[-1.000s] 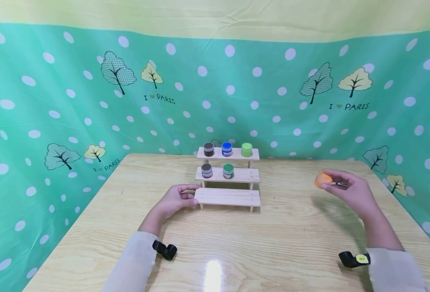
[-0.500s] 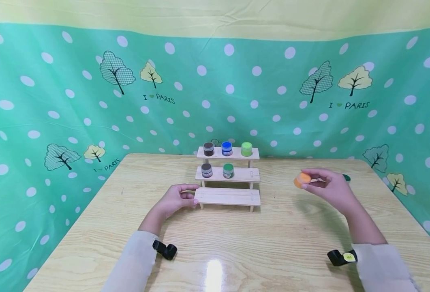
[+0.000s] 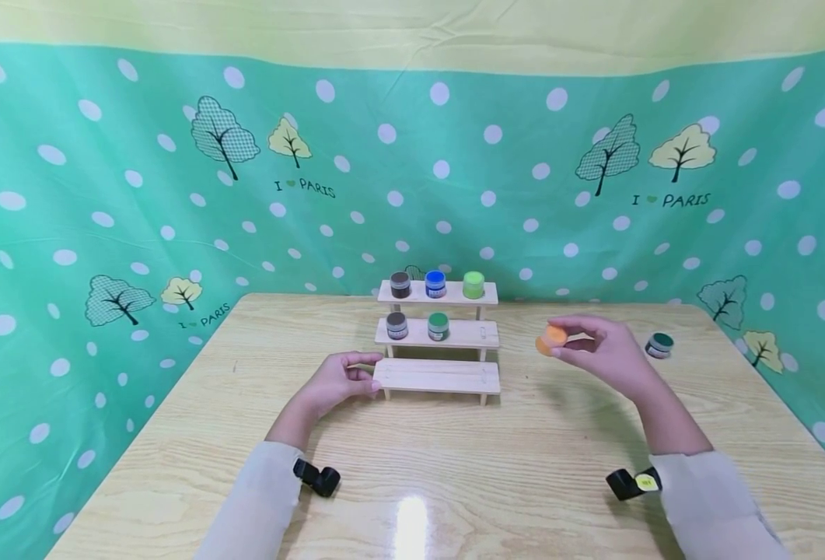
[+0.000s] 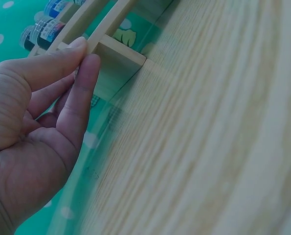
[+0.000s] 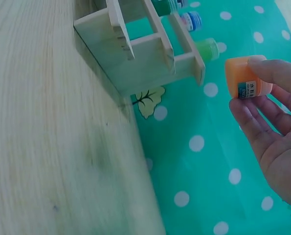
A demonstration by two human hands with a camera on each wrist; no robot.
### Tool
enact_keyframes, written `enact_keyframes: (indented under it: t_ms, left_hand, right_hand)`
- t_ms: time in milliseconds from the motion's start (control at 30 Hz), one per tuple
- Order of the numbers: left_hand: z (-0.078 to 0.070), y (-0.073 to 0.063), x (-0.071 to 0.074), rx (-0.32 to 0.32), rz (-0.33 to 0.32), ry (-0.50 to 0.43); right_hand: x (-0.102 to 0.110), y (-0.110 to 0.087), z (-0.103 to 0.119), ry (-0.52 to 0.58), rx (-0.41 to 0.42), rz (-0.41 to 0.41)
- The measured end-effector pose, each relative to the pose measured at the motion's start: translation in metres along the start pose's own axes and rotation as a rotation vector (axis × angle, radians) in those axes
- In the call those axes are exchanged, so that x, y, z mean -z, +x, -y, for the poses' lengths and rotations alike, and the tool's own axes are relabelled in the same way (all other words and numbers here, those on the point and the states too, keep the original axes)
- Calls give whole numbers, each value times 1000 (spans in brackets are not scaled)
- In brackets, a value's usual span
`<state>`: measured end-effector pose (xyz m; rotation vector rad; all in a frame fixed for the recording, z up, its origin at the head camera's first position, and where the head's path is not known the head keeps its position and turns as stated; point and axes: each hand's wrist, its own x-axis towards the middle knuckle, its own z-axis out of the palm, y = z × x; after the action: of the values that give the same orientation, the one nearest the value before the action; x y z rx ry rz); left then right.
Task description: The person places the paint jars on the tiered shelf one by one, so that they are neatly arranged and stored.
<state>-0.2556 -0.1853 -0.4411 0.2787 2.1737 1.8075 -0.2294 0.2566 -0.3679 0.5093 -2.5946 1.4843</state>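
My right hand (image 3: 608,354) pinches a small orange paint jar (image 5: 240,78) above the table, to the right of a three-step wooden rack (image 3: 436,376). With thumb and fingertips my left hand (image 3: 335,385) holds the left end of the rack's lowest step; the left wrist view shows the pinch on the wood. On the top step stand a dark brown jar (image 3: 400,285), a blue jar (image 3: 435,285) and a light green jar (image 3: 473,285). The middle step carries a dark grey jar (image 3: 396,326) at its left and a green jar (image 3: 438,327) at its centre.
A dark green jar (image 3: 659,345) stands on the wooden table (image 3: 510,467), to the right beyond my right hand. Behind the table hangs a green dotted cloth (image 3: 356,202). Light glares on the table's near part.
My right hand has moved left towards the rack with the orange paint jar, uncovering the dark green jar behind it. The left hand keeps its hold on the rack.
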Motion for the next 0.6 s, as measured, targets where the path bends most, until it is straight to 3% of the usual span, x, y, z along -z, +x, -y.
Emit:
enact_keyframes:
  t_ms: [600]
  left_hand:
    - [2, 1, 0, 3, -14, -14]
  right_hand:
    - [-24, 36, 20, 27, 58, 98]
